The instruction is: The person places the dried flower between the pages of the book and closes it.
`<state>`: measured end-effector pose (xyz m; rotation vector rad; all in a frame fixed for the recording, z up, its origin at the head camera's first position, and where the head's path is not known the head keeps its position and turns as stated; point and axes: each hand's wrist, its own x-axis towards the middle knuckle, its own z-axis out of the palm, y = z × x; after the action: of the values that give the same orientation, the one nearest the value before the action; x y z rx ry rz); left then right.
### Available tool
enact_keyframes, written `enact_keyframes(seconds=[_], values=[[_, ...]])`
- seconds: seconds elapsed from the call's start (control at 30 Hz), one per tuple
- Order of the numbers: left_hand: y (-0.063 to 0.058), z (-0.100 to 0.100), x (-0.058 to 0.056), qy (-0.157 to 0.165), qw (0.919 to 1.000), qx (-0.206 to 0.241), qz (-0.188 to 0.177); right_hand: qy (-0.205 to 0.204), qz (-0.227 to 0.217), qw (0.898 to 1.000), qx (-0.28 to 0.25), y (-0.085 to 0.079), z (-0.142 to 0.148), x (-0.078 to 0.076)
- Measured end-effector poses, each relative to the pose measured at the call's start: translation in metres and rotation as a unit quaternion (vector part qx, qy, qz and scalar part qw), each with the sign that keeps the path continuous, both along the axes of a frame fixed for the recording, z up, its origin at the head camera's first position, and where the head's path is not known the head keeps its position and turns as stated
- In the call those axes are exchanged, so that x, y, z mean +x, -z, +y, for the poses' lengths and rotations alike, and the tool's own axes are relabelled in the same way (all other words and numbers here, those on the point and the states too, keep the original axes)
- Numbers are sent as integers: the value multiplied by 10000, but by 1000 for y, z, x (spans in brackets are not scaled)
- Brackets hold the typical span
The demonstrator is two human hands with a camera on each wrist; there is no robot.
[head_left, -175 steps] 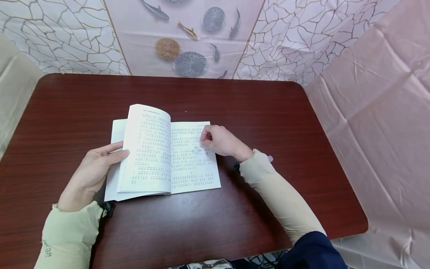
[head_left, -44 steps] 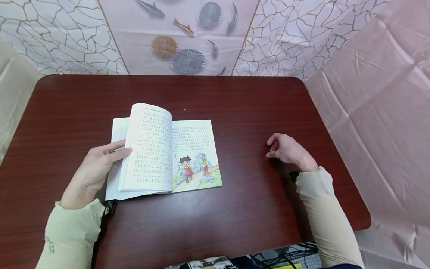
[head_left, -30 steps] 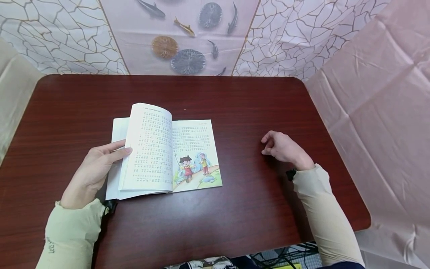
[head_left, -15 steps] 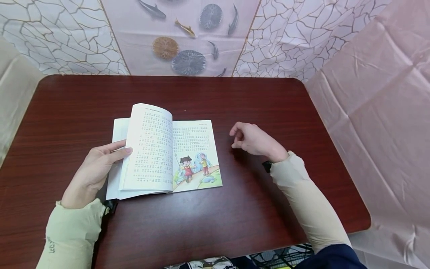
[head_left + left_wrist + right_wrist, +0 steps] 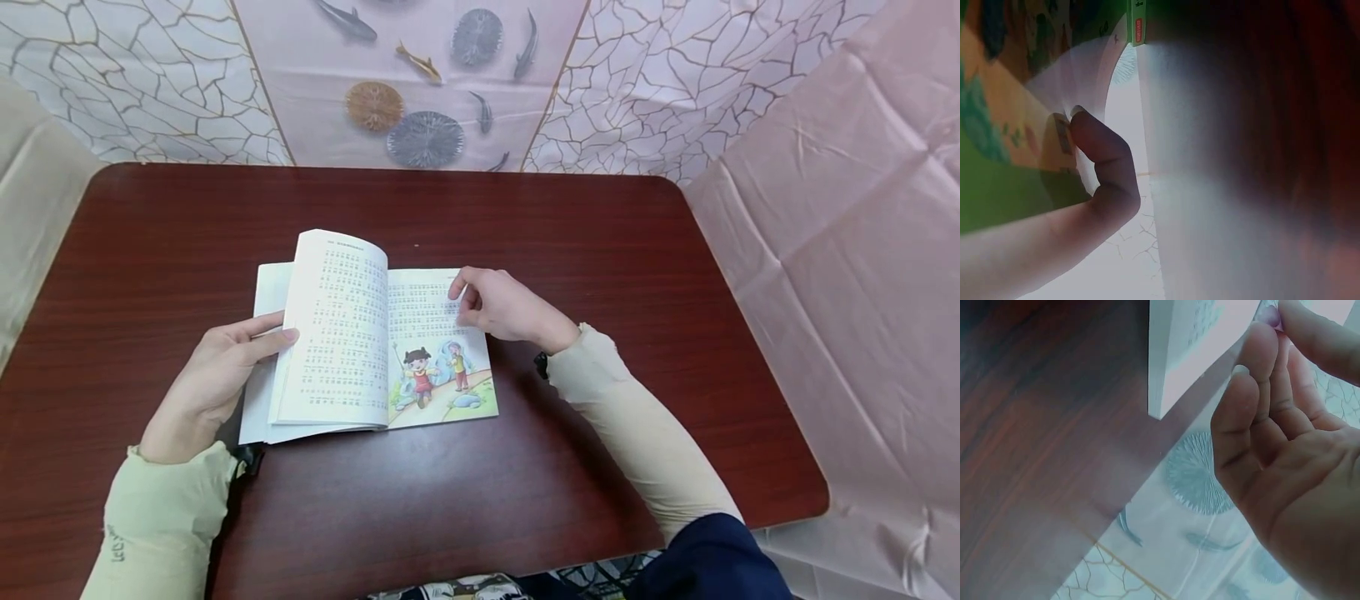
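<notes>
An open book (image 5: pixel 341 333) lies left of centre, its left pages standing up in a curve. My left hand (image 5: pixel 206 387) grips those pages at their outer edge, thumb on top. In the left wrist view, a finger lies against the green and orange cover (image 5: pixel 997 144). My right hand (image 5: pixel 517 312) hangs over the upper outer part of the right page, which bears a coloured picture (image 5: pixel 422 385) of two figures. Thumb and fingertips pinch a small pale purple piece (image 5: pixel 1270 317) in the right wrist view; its shape is mostly hidden.
The dark red-brown wooden table (image 5: pixel 600 242) has rounded far corners. Patterned cloth (image 5: pixel 480 75) hangs behind it, with a pink cloth (image 5: pixel 840 292) along the right. Dark cables (image 5: pixel 600 575) show below the near edge.
My right hand has moved left from the table's right side to the book. A text page with a blue-green clover shape gave way to the picture page. The purple piece has left the table.
</notes>
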<state>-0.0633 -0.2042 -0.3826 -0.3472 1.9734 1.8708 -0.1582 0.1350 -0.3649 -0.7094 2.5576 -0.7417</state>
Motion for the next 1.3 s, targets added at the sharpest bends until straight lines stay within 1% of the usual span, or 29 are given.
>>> enact_keyframes(seconds=[0.1, 0.33, 0.6, 0.73, 0.87, 1.0, 1.1, 1.17, 1.3], values=[[0, 0, -1, 22, 10000, -61, 9, -40, 20, 10000, -38, 4, -5, 0], [0, 0, 0, -70, 9998, 188, -65, -125, -77, 9997, -190, 8, -12, 1], [0, 0, 0, 14, 10000, -8, -38, -112, -239, 9993, -274, 10, -13, 4], [1, -1, 0, -33, 10000, 83, -45, -80, -193, 9994, -282, 10, -13, 5], [1, -1, 0, -31, 10000, 31, -30, 76, 70, 9999, -46, 9, -12, 6], [0, -2, 0, 27, 9999, -112, 7, 216, 256, 9983, 483, 12, -13, 6], [0, -2, 0, 27, 10000, -68, -3, 273, 288, 9959, 811, 14, -14, 7], [0, -2, 0, 24, 10000, -42, -6, 296, 295, 9951, 899, 16, -15, 6], [0, -2, 0, 24, 10000, -52, 9, 360, 297, 9950, 879, 17, -15, 5]])
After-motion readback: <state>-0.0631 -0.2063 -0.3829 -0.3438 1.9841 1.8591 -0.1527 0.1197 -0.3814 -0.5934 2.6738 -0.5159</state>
